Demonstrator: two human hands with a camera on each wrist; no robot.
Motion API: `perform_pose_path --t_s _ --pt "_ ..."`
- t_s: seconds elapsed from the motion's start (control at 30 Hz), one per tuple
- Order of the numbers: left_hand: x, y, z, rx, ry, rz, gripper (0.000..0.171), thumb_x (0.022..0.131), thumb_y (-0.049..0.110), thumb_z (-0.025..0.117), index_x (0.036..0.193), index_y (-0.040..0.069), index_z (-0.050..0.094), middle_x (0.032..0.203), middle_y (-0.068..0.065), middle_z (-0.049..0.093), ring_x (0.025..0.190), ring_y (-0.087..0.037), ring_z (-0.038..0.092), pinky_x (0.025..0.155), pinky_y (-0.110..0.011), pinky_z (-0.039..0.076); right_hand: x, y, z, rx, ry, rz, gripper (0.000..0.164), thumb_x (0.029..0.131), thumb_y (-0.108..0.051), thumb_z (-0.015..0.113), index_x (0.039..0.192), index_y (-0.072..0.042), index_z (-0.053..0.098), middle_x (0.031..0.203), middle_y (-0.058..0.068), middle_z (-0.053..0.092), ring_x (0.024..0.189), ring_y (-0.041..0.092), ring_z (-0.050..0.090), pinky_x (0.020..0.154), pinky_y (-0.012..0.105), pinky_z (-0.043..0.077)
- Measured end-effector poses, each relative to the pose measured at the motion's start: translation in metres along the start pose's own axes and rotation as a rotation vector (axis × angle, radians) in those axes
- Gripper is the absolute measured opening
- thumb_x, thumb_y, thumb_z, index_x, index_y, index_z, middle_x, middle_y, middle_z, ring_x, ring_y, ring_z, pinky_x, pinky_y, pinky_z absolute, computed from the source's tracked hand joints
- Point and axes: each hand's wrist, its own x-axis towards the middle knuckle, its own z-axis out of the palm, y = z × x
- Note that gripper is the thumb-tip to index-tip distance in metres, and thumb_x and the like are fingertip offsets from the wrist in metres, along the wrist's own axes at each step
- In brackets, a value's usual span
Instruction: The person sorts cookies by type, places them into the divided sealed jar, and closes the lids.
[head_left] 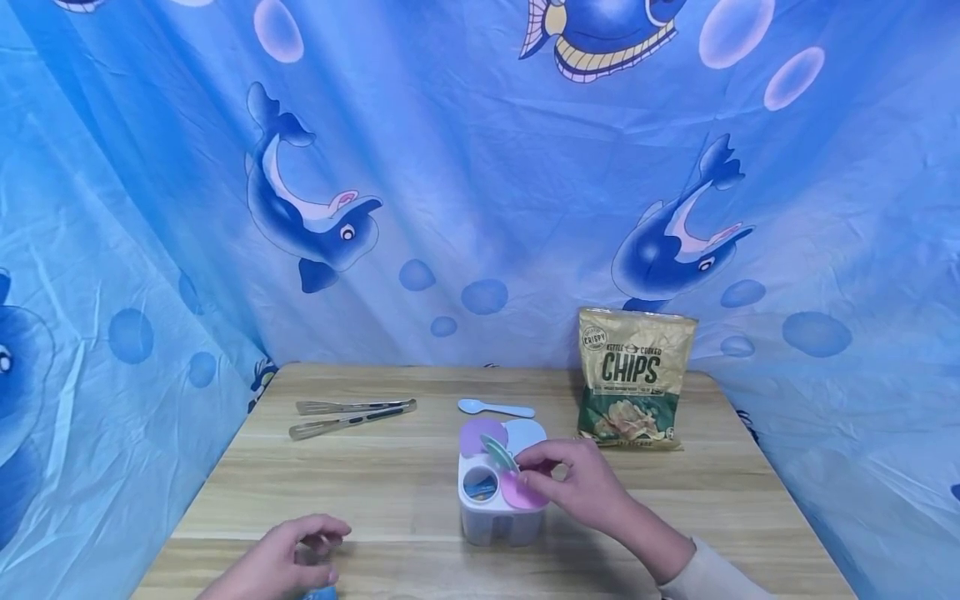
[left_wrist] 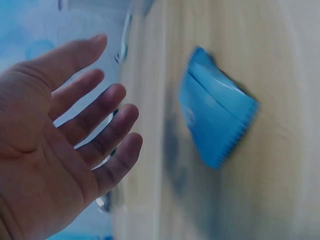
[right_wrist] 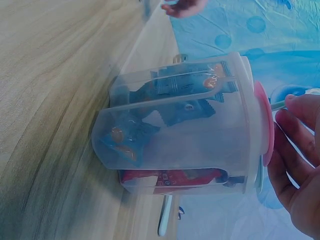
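My right hand (head_left: 577, 483) pinches a small green round lid (head_left: 498, 454), tilted up over a clear plastic container (head_left: 501, 527) with a white top. The container's front left opening (head_left: 480, 485) is uncovered, and blue packets show inside. Purple (head_left: 480, 437), light blue (head_left: 527, 435) and pink (head_left: 522, 492) lids cover the other openings. Through the wall in the right wrist view appear blue snack packets (right_wrist: 187, 111) and a red packet (right_wrist: 175, 177). My left hand (head_left: 281, 558) hovers above the table with fingers loosely bent, holding nothing. A blue packet (left_wrist: 217, 107) lies near it on the table.
Metal tongs (head_left: 352, 417) lie at the back left of the wooden table (head_left: 390, 492). Behind the container rests a light blue spoon (head_left: 497, 409). A bag of chips (head_left: 637, 379) stands at the back right, before a blue sea-print curtain (head_left: 480, 208).
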Motion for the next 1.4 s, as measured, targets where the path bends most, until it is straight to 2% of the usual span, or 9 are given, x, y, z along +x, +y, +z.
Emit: perform_pose_path --t_s 0.23,0.43,0.6,0.7,0.8,0.83,0.93,1.0,1.4 --pt "-0.007 -0.033 -0.002 0.0 -0.068 0.062 0.047 0.092 0.009 0.075 0.132 -0.01 0.059 0.121 -0.023 0.068 0.098 -0.004 0.061 0.079 -0.022 0.05 0.003 0.001 -0.002 -0.002 0.001 -0.037 0.023 0.085 -0.004 0.08 0.103 -0.017 0.08 0.091 -0.007 0.078 0.077 0.003 0.07 0.07 0.027 0.06" --pt "-0.004 -0.04 0.0 0.036 -0.082 -0.028 0.045 0.091 0.017 0.077 0.129 -0.004 0.064 0.118 -0.012 0.066 0.098 -0.001 0.059 0.079 -0.02 0.048 0.005 0.002 -0.003 -0.001 0.001 -0.058 0.021 0.086 -0.004 0.079 0.103 -0.015 0.08 0.09 -0.004 0.078 0.077 0.004 0.07 0.07 0.027 0.06" --pt "-0.002 -0.04 0.004 0.127 -0.056 0.003 0.04 0.088 0.018 0.079 0.122 -0.001 0.069 0.107 -0.003 0.066 0.091 0.0 0.058 0.075 -0.021 0.048 0.004 0.003 -0.002 -0.004 0.003 -0.041 0.019 0.086 -0.007 0.08 0.102 -0.016 0.08 0.089 -0.004 0.078 0.076 0.003 0.069 0.07 0.025 0.059" --pt "0.008 -0.075 0.003 0.152 -0.06 0.038 0.035 0.089 0.022 0.078 0.119 0.006 0.073 0.101 0.006 0.066 0.088 0.002 0.058 0.074 -0.021 0.049 0.003 0.003 -0.001 -0.003 0.003 -0.02 0.02 0.085 -0.007 0.08 0.102 -0.017 0.08 0.089 -0.007 0.078 0.076 0.002 0.069 0.069 0.026 0.059" --pt "0.012 -0.086 0.004 0.14 -0.054 0.049 0.028 0.087 0.018 0.078 0.112 0.006 0.074 0.096 0.005 0.065 0.084 0.0 0.057 0.07 -0.021 0.048 0.002 0.002 0.0 -0.005 0.001 -0.007 0.021 0.085 -0.006 0.08 0.102 -0.019 0.08 0.09 -0.008 0.078 0.076 0.002 0.069 0.069 0.026 0.059" --pt "0.012 -0.087 0.004 0.136 -0.046 0.043 0.026 0.086 0.017 0.078 0.11 0.008 0.074 0.094 0.004 0.064 0.082 0.0 0.056 0.069 -0.021 0.047 0.001 0.002 0.0 -0.002 0.0 -0.005 0.022 0.085 -0.006 0.08 0.102 -0.019 0.08 0.09 -0.008 0.078 0.076 0.002 0.069 0.069 0.026 0.059" --pt "0.003 -0.052 0.01 0.122 -0.021 0.011 0.021 0.083 0.007 0.076 0.102 0.003 0.07 0.09 -0.002 0.06 0.075 -0.003 0.051 0.065 -0.022 0.043 0.001 0.003 0.0 -0.002 0.0 -0.002 0.022 0.085 -0.006 0.08 0.103 -0.019 0.08 0.09 -0.008 0.078 0.076 0.003 0.069 0.069 0.026 0.059" --pt "0.001 -0.042 0.011 0.119 -0.012 -0.008 0.02 0.081 0.004 0.074 0.1 0.003 0.067 0.088 -0.003 0.058 0.072 -0.004 0.049 0.063 -0.023 0.04 0.001 0.003 0.001 0.003 0.002 -0.002 0.022 0.084 -0.006 0.08 0.103 -0.019 0.08 0.09 -0.008 0.078 0.077 0.003 0.069 0.069 0.026 0.059" --pt "0.0 -0.038 0.009 0.181 0.032 0.013 0.02 0.086 0.011 0.079 0.101 0.003 0.069 0.086 -0.001 0.053 0.07 -0.002 0.048 0.06 -0.022 0.042 0.0 0.001 0.0 0.003 -0.005 0.011 0.022 0.085 -0.008 0.08 0.103 -0.019 0.08 0.091 -0.008 0.078 0.077 0.002 0.069 0.07 0.026 0.059"
